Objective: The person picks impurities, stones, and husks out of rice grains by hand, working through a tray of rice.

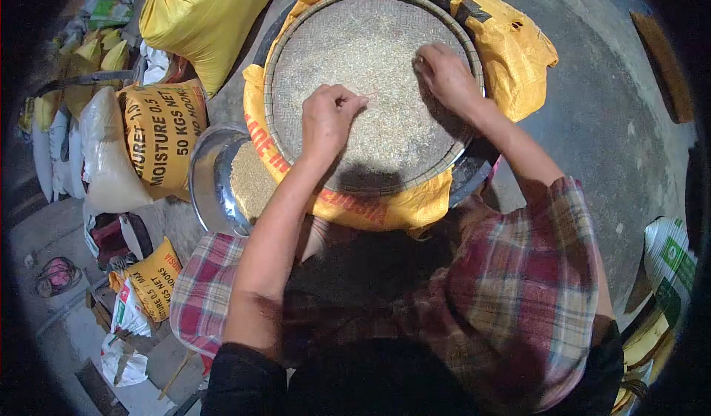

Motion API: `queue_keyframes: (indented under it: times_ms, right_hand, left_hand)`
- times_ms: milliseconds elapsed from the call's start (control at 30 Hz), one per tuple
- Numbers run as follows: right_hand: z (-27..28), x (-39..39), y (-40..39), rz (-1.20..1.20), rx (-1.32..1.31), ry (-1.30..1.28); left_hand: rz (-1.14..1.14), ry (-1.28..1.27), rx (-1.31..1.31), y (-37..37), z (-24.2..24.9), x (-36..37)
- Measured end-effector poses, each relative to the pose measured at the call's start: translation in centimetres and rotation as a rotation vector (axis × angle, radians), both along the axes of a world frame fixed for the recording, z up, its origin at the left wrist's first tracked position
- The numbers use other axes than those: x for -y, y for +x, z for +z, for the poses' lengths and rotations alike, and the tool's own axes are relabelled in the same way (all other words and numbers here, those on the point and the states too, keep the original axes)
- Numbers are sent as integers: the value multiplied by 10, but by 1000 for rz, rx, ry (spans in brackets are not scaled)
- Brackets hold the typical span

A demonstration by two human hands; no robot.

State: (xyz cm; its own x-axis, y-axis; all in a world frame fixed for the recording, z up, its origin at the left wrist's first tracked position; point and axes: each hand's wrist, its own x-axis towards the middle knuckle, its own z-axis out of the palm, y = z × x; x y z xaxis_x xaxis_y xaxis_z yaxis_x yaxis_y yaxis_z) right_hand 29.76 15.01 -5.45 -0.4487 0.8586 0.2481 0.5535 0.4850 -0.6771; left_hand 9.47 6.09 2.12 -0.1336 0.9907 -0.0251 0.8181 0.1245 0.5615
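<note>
A round woven tray [275, 120] with a rim lies on a yellow printed sack [518, 53], and pale grains [378, 138] are spread across it. Over the left-centre of the grains is my left hand [327, 120], its thumb and forefinger pinched together; whatever they hold is too small to make out. My right hand [446, 79] is above the right part of the tray, fingers curled down toward the grains. Its fingertips are in shadow, and I cannot tell whether anything is between them.
Left of the tray, a metal basin [211, 183] holds brownish grain [252, 179]. Beyond it stand a printed sack [167, 131] and a full yellow sack [204, 20]. Plaid cloth [518, 290] covers my lap. A green-and-white bag [672, 260] lies at the far right.
</note>
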Motion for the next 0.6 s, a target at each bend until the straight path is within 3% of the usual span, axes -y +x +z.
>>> queue_keyframes:
  times_ms: [67, 167, 233, 333, 367, 433, 500, 600]
  right_hand:
    - [-16, -16, -9, -25, 3, 191]
    - [-9, -15, -17, 131, 160, 160]
    - [-1, -4, -15, 135, 109, 92]
    - [2, 9, -3, -33, 8, 8]
    - [3, 16, -1, -32, 11, 7]
    - [11, 35, 3, 127, 6, -2]
    - [21, 59, -2, 321, -25, -22]
    - [11, 73, -12, 494, 73, 140]
  left_hand:
    - [55, -9, 24, -2, 4, 5]
    - [84, 5, -1, -5, 6, 11]
    - [90, 21, -36, -6, 5, 19]
    - [186, 96, 126, -3, -5, 42]
    - [232, 8, 140, -2, -13, 55]
    - [278, -78, 155, 3, -32, 76]
    - [88, 91, 11, 18, -49, 89]
    - [2, 111, 28, 33, -54, 81]
